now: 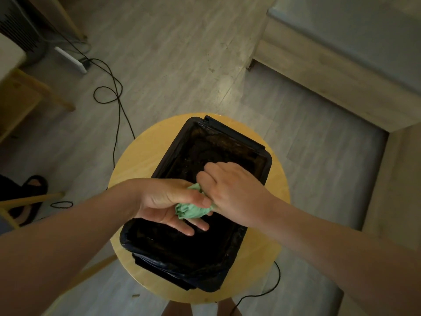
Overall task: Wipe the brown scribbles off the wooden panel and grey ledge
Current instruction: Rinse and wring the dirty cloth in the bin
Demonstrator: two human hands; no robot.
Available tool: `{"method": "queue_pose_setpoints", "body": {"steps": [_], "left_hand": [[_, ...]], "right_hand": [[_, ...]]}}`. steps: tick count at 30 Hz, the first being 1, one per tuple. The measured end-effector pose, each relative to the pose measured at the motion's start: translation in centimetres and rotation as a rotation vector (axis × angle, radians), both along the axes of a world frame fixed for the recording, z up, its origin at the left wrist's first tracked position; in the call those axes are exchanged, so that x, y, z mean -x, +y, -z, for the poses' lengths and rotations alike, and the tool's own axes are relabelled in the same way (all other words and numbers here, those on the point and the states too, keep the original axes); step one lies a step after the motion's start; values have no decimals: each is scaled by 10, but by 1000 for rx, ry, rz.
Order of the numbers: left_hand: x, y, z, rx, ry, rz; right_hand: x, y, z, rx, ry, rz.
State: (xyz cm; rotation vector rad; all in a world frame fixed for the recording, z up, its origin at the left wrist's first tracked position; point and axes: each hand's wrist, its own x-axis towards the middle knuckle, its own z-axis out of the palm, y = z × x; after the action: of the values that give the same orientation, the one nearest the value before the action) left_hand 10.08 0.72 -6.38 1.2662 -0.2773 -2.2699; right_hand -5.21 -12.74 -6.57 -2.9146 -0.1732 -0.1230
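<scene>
A crumpled green cloth (192,209) sits between both hands above a black bin (255,160) lined with a black bag. My left hand (168,205) lies palm up under the cloth, thumb pressed over it. My right hand (230,190) comes from the right with curled fingers gripping the cloth's upper end. The wooden panel (319,71) and the grey ledge (364,28) run along the upper right; no brown scribbles show on them from here.
The bin stands on a round yellow wooden stool (141,151). Black cables (114,96) and a white power strip (73,60) lie on the grey floor at the left. A wooden chair (29,94) stands at the left edge. My bare feet (200,309) show below the stool.
</scene>
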Motion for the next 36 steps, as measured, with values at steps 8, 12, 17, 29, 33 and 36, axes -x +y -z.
{"method": "queue_pose_setpoints", "body": {"steps": [8, 12, 17, 29, 33, 36], "left_hand": [[-6, -14, -4, 78, 296, 355], [5, -24, -14, 76, -13, 413], [23, -27, -14, 75, -624, 355], [24, -15, 3, 498, -1419, 572], [11, -24, -8, 632, -1608, 755], [5, -27, -15, 731, -1687, 878]], "right_hand": [[3, 9, -23, 85, -72, -102], [1, 11, -27, 155, 158, 27], [-15, 8, -32, 63, 407, 202], [-45, 15, -34, -151, 898, 438], [-49, 14, -32, -319, 924, 564], [-49, 11, -27, -438, 975, 600]]}}
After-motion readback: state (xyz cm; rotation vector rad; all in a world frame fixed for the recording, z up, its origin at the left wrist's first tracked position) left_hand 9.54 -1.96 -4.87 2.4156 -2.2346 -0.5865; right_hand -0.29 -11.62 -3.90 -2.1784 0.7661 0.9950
